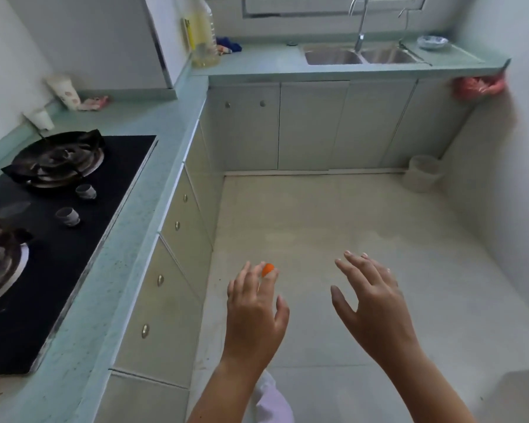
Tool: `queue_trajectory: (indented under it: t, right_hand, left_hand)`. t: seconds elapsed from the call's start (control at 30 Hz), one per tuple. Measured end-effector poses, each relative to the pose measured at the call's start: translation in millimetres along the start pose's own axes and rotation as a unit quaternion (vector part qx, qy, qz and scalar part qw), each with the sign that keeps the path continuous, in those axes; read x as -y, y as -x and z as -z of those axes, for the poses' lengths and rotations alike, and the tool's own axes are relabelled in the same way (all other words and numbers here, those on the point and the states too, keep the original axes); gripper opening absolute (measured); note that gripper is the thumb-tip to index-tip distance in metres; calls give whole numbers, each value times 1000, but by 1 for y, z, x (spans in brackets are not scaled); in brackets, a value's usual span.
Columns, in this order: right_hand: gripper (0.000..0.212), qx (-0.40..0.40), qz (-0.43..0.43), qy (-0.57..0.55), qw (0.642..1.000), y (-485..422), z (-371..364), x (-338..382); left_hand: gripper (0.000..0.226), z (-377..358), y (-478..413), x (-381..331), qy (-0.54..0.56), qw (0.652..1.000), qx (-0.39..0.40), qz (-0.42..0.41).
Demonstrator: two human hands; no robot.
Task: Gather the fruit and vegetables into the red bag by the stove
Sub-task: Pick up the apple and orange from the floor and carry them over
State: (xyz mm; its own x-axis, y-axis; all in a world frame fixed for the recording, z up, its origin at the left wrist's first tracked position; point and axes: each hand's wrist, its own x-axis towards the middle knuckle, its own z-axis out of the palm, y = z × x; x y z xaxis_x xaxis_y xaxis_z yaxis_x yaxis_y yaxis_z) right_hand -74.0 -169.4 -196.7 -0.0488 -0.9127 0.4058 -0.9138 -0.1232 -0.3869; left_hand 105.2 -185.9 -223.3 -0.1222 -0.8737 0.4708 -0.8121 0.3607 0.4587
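Below, a pale floor (318, 239) meets a green L-shaped counter (153, 123), black stove (110, 184) at left, crumpled red bag (477, 87) hanging under its far right end; the right hand (376, 303) spreads open, and a small orange piece (268, 269) shows at the fingertips of the left hand (254, 315), whether gripped I cannot tell.

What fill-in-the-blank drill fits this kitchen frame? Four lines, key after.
The sink has ___ basins.
The small thing at the fingertips of the left hand is ___ in colour.
The stove lies on the person's ___ side.
The right hand holds ___.
Missing words: two; orange; left; nothing.
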Motion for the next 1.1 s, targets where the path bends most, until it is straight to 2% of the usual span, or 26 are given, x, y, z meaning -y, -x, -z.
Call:
queue_trajectory:
  t: [0.27, 0.47, 0.77, 0.93, 1.1]
  right_hand:
    - [45, 30, 5, 9, 999, -124, -43, -22]
    - [42, 39, 15, 14, 999, -180, -74, -42]
    - [36, 59, 53, -16, 997, -262, -117, -85]
    - [36, 119, 107, -56, 985, -324, -157, -121]
    - [36, 175, 170, -85, 966, -393, -190, -161]
  left_hand:
    - [41, -50, -116, 42, 40, 997, -20, 56]
    - [44, -80, -177, 61, 58, 995, -28, 73]
    - [43, -135, -223, 79, 19, 992, -20, 121]
    - [43, -173, -251, 90, -31, 982, -12, 185]
    - [42, -203, -279, 93, -89, 960, -41, 262]
